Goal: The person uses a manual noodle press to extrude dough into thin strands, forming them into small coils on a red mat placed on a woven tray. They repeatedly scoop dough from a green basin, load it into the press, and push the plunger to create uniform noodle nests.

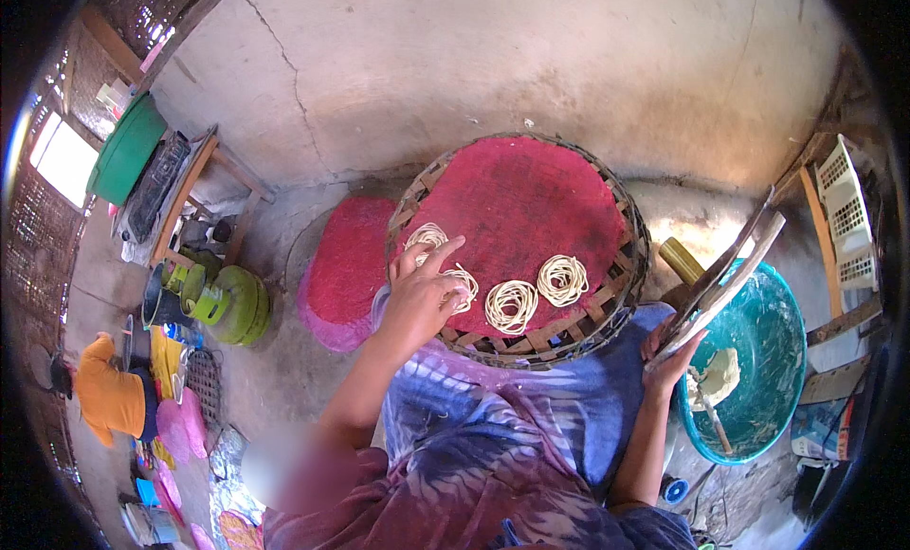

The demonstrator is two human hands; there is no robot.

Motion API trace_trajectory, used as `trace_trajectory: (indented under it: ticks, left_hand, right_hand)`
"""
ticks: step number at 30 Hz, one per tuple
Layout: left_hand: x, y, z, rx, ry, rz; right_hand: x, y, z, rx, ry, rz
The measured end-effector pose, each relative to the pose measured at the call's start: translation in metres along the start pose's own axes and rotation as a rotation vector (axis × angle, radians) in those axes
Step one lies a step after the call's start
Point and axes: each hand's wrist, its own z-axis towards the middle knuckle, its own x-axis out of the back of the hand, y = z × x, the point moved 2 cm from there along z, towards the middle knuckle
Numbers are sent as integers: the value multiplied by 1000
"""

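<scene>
While coils (512,307) lie on red-covered basket (527,209) | left grip (417,289): can't tell | right grip (671,358) clasping wooden sticks (728,292) | cracked wall (493,57) beyond

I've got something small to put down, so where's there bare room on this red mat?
The red mat is bare across its middle and far side, up to the woven rim. Its near and left edges are crowded: four pale coils lie there, with the left hand by the left two.

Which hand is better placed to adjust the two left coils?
Likely the left hand: it is at the two left coils on the red surface. The right hand is off near the teal basin, gripping a long pale bar.
</scene>
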Motion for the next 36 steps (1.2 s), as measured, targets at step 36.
trace_trajectory:
  ticks: [36]
  left_hand:
    - [-129, 97, -89, 975, 296, -1877]
  right_hand:
    - [-6, -8, 0, -6, 49, 24]
